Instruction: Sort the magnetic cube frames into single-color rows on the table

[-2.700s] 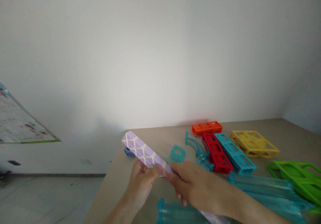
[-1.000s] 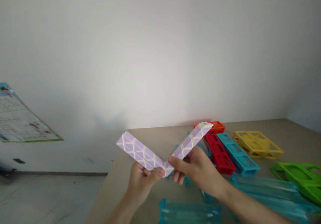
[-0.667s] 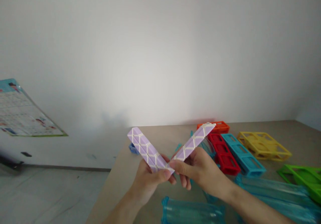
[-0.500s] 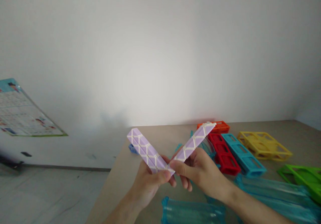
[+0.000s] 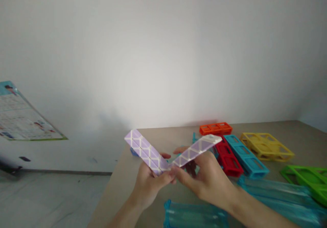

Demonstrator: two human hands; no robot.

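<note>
Held up above the table is a purple and white snake puzzle (image 5: 146,148), bent into a V with its two arms pointing up and outward. My left hand (image 5: 153,183) is closed around the lower part of its left arm, thumb laid near the bend. My right hand (image 5: 204,173) grips the right arm close to the bend, with its thumb against the near side and fingers behind. Both thumb tips meet at the bottom of the V, which they partly cover.
On the table (image 5: 114,194) to the right lie orange (image 5: 216,128), red (image 5: 228,158), light blue (image 5: 246,156), yellow (image 5: 265,146) and green (image 5: 306,178) plastic frames. Clear teal tubes (image 5: 196,216) lie in front. A wall (image 5: 163,68) stands behind, with a poster (image 5: 28,115) at left.
The snake puzzle's right arm has tipped lower and twisted, showing its side face. My right hand has turned with it, its fingers shifting behind. My left hand has moved little.
</note>
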